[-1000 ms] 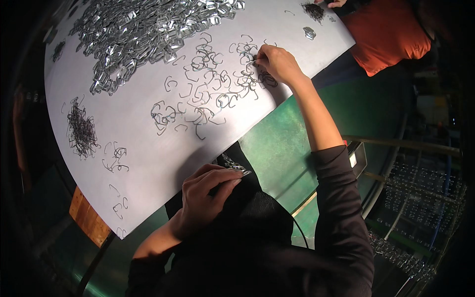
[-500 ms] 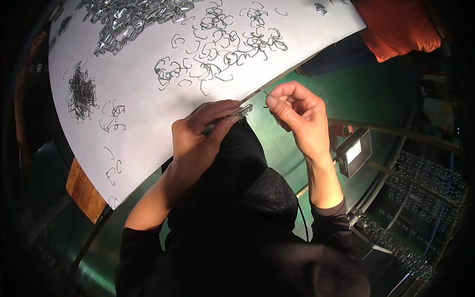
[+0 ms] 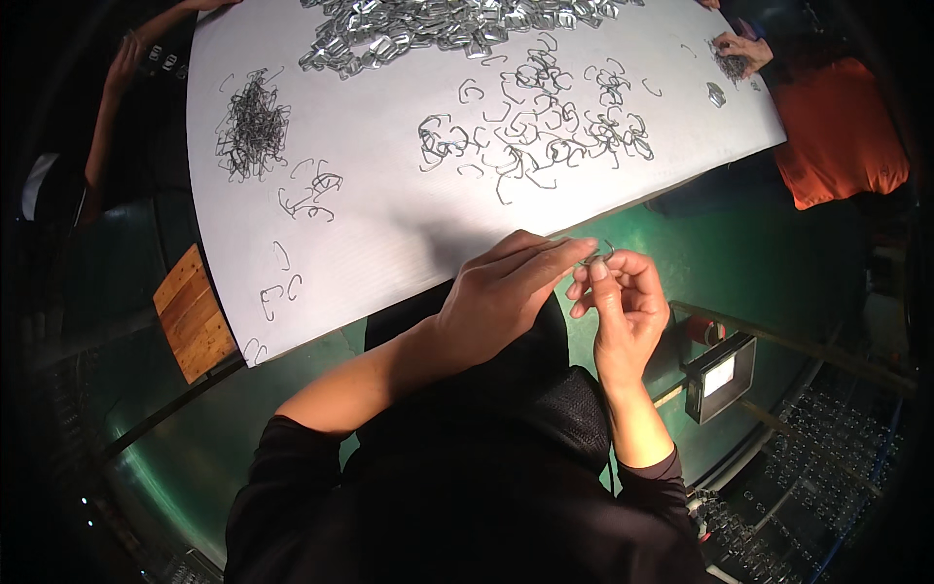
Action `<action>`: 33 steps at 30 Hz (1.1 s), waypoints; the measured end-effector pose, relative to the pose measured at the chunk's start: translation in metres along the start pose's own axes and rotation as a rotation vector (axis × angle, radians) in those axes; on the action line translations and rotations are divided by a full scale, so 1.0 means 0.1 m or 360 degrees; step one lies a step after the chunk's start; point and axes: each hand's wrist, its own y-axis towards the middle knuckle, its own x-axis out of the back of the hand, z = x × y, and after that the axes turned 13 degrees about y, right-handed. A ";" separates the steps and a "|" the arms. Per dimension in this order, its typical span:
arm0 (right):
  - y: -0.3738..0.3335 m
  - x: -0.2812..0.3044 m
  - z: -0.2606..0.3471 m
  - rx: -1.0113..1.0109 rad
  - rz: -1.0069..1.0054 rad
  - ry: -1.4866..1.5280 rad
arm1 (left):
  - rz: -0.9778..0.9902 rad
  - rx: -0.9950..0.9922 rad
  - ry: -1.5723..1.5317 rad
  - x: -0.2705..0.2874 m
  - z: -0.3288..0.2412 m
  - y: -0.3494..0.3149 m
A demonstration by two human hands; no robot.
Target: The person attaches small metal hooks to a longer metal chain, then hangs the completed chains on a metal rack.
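My right hand [image 3: 628, 307] is closed, thumb and forefinger pinching a small bent wire hook [image 3: 609, 250] just beyond the table edge, above my lap. Against it comes my left hand [image 3: 501, 297], its fingers pressed together and their tips at the wire. Whatever lies under those left fingers is hidden from view. On the white tabletop [image 3: 379, 209] ahead, many loose wire hooks [image 3: 559, 151] are scattered. Behind them is a heap of shiny metal buckles [image 3: 438, 34]. A dense pile of thin dark wire pieces [image 3: 255, 128] sits to the left, with several hooks below it.
A co-worker's hand [image 3: 744, 54] touches a small dark pile at the far right, near an orange-red cloth [image 3: 842, 131]. Another person's arm [image 3: 112, 92] shows at left. A wooden stool [image 3: 193, 316] stands left, a lit lamp [image 3: 722, 378] right, by racks of small parts [image 3: 827, 457].
My hands have come together. The wire hook, held apart on the right before, now meets my left fingertips. The metal buckle seen in my left hand is now hidden. The view has shifted.
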 end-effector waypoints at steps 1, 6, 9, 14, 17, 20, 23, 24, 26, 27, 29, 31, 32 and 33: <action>-0.01 0.00 -0.03 0.0111 -0.0004 -0.0026 | -0.0004 -0.0025 -0.0065 -0.01 0.03 0.00; -0.04 0.05 -0.04 0.0297 -0.0004 -0.0094 | -0.0318 0.0000 0.0634 0.36 0.88 0.48; -0.03 0.03 0.00 0.0321 0.0007 -0.0157 | -0.0455 0.0274 0.1136 0.50 1.86 0.78; -0.03 0.02 0.00 0.0299 -0.0036 -0.0177 | -0.0192 0.0688 0.1495 0.48 2.34 1.09; -0.04 0.02 0.00 0.0324 -0.0012 -0.0243 | 0.0005 0.0707 0.1538 0.51 2.43 1.11; -0.03 0.05 0.01 0.0299 0.0006 -0.0321 | -0.0100 0.0598 0.1371 0.49 2.31 1.08; 0.01 0.09 -0.02 0.0283 0.0050 -0.0417 | -0.0110 0.0759 0.0451 0.43 1.73 0.99; 0.02 0.10 -0.04 0.0305 0.0044 -0.0452 | 0.0025 0.0973 -0.0181 0.38 1.38 0.92; 0.07 0.05 -0.05 0.0349 0.0114 -0.0510 | 0.0088 0.0943 -0.0854 0.33 0.92 0.63; 0.08 0.05 -0.06 0.0388 0.0143 -0.0553 | 0.0130 0.0988 -0.0905 0.30 0.65 0.56; 0.11 0.01 -0.07 0.0447 0.0160 -0.0524 | 0.0158 0.1018 -0.0990 0.25 0.28 0.44; 0.13 0.00 -0.09 0.0519 0.0160 -0.0540 | 0.0138 0.0975 -0.1067 0.19 0.08 0.36; 0.13 0.00 -0.09 0.0529 0.0147 -0.0537 | 0.0166 0.0958 -0.1011 0.18 0.00 0.35; 0.13 0.02 -0.10 0.0540 0.0138 -0.0534 | 0.0199 0.0984 -0.0967 0.18 -0.08 0.35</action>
